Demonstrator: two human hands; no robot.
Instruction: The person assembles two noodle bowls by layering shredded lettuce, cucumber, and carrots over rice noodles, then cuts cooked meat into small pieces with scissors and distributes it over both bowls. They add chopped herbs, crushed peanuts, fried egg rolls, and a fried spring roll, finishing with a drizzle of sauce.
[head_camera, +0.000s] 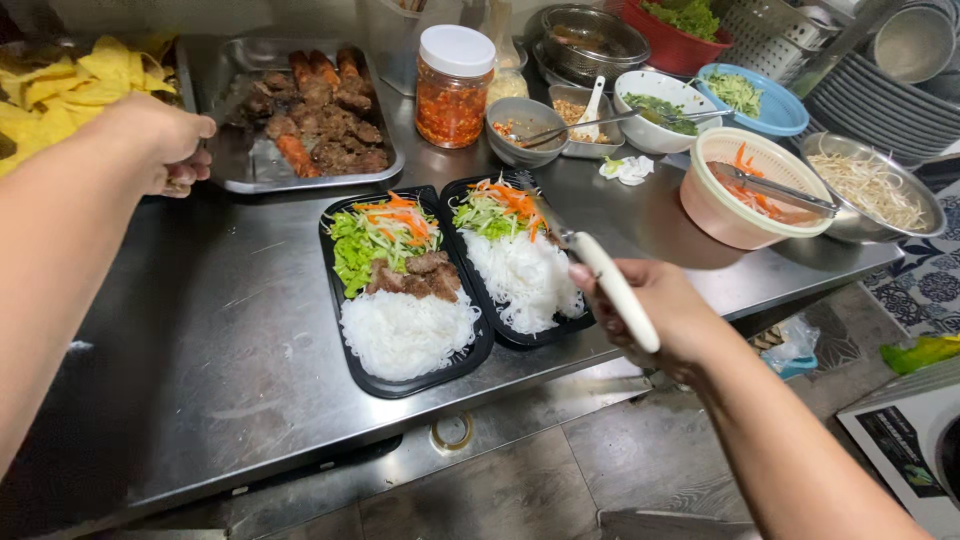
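Right hand (665, 310) closed around white-handled tongs (600, 275), tips over right black tray (575, 325) of noodles and salad. Left hand (165, 145) curled on rim of metal meat tray (235, 175). Best steady that tray and keep tongs low. Left black tray (345, 335) already has meat.

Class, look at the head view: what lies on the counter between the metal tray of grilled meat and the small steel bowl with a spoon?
In the head view, a glass jar of red chili sauce with a white lid stands between the meat tray and the steel bowl.
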